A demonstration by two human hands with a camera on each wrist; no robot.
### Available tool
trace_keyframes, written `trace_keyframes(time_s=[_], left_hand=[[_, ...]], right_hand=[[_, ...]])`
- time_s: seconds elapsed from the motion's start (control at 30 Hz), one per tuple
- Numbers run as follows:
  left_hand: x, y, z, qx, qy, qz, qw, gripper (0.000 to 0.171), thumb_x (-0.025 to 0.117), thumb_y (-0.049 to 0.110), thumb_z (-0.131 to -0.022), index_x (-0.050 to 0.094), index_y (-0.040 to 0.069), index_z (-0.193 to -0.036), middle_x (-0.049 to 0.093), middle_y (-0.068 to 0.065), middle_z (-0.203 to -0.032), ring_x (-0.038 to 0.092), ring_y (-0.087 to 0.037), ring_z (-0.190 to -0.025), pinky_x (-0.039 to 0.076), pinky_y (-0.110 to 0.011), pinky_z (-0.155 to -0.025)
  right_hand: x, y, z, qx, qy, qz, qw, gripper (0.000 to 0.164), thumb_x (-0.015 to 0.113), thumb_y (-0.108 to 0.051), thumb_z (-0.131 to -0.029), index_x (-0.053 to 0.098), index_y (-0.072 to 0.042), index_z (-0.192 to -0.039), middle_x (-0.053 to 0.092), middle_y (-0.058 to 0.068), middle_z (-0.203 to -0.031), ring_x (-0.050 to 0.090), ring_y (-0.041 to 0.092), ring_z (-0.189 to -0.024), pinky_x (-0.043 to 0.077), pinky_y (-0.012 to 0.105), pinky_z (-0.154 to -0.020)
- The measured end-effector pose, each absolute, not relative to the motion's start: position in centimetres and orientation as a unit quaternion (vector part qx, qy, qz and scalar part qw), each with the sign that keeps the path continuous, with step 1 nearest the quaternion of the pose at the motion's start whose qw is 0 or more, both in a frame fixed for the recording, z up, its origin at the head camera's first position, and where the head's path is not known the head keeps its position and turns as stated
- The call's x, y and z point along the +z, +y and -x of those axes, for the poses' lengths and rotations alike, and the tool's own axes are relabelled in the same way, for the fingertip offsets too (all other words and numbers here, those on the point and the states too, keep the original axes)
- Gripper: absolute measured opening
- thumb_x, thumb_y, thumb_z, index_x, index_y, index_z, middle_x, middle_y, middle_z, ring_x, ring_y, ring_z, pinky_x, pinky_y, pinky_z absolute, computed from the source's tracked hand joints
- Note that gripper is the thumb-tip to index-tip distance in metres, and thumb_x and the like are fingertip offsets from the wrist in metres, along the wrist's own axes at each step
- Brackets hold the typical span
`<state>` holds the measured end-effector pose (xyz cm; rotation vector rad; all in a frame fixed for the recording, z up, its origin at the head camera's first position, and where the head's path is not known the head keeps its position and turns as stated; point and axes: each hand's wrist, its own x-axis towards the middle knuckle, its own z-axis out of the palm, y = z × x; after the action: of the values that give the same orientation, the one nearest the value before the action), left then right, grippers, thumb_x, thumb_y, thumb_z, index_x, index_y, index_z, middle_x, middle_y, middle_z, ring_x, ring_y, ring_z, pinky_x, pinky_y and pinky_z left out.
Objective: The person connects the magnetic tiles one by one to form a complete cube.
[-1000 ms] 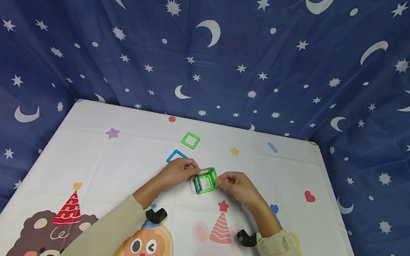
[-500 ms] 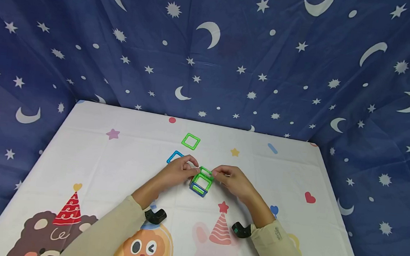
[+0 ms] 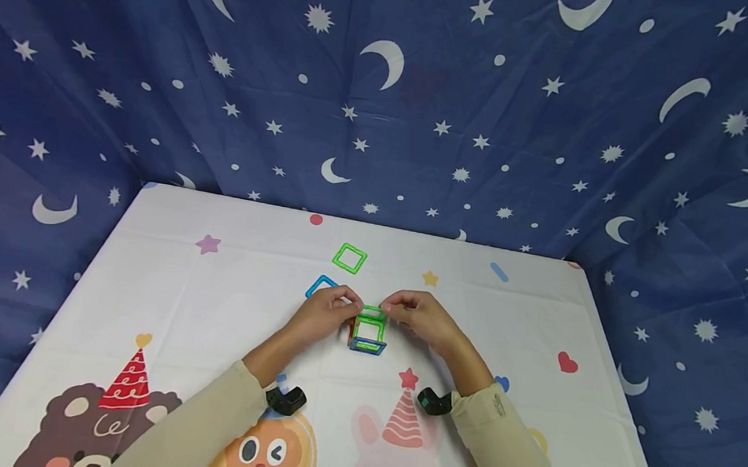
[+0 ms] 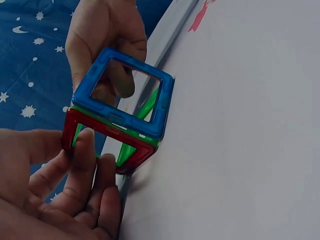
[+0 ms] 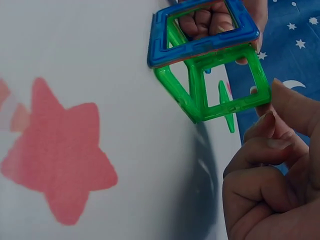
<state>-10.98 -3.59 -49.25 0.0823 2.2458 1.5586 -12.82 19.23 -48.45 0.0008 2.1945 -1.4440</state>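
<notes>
A small box of magnetic tiles, the frame kind, stands between my hands in the middle of the table. Its blue tile (image 4: 164, 107) faces my body, the red tile (image 4: 139, 159) makes the left side, and green tiles (image 5: 197, 92) form the others. My left hand (image 3: 321, 316) pinches the box at the far left, fingertips on the red tile. At the far right, my right hand (image 3: 425, 318) pinches a green tile's corner between thumb and forefinger, other fingers curled. Behind the left hand lies a loose blue tile (image 3: 314, 285), partly covered by it.
A loose green tile (image 3: 340, 253) lies flat farther back. The white tablecloth (image 3: 243, 281) is printed with animals, stars and hearts. A dark blue curtain (image 3: 419, 171) with moons and stars rises behind the table and along both sides. Small black cameras (image 3: 286, 401) sit at both wrists.
The box has turned so its blue side, first on the left, now faces my body. My right hand has moved up and left along with it; the left hand has barely shifted.
</notes>
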Motion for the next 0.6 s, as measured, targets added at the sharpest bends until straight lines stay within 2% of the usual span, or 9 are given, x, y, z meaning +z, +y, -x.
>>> trace_keyframes(time_s=[0.13, 0.37, 0.6], left_hand=[[-49.2, -3.2, 10.6, 0.555, 0.811, -0.018, 0.185, 0.016, 0.059, 0.041, -0.089, 0.066, 0.027, -0.094, 0.069, -0.001, -0.075, 0.056, -0.015, -0.073, 0.038, -0.031, -0.063], [-49.0, -3.3, 10.3, 0.556, 0.812, -0.012, 0.177, 0.014, 0.06, 0.039, -0.089, 0.066, 0.026, -0.093, 0.07, 0.003, -0.074, 0.056, -0.016, -0.071, 0.038, -0.03, -0.06], [-48.8, -4.4, 10.0, 0.559, 0.807, 0.009, 0.19, 0.016, 0.062, 0.04, -0.088, 0.066, 0.026, -0.095, 0.07, 0.004, -0.077, 0.06, -0.017, -0.079, 0.041, -0.03, -0.07]], right_hand=[[-48.5, 19.4, 13.4, -0.562, 0.781, -0.001, 0.272, 0.027, 0.067, -0.037, -0.086, 0.071, -0.014, -0.098, 0.045, 0.004, -0.068, 0.032, 0.018, -0.053, 0.025, 0.029, -0.046], [-48.5, 19.4, 14.1, -0.581, 0.764, -0.012, 0.281, 0.033, 0.064, -0.033, -0.088, 0.068, -0.004, -0.104, 0.053, 0.009, -0.081, 0.029, 0.017, -0.049, 0.022, 0.03, -0.045], [-48.9, 18.5, 14.8, -0.545, 0.79, -0.024, 0.279, 0.029, 0.065, -0.037, -0.087, 0.07, -0.012, -0.101, 0.049, 0.006, -0.076, 0.03, 0.015, -0.049, 0.025, 0.028, -0.045]])
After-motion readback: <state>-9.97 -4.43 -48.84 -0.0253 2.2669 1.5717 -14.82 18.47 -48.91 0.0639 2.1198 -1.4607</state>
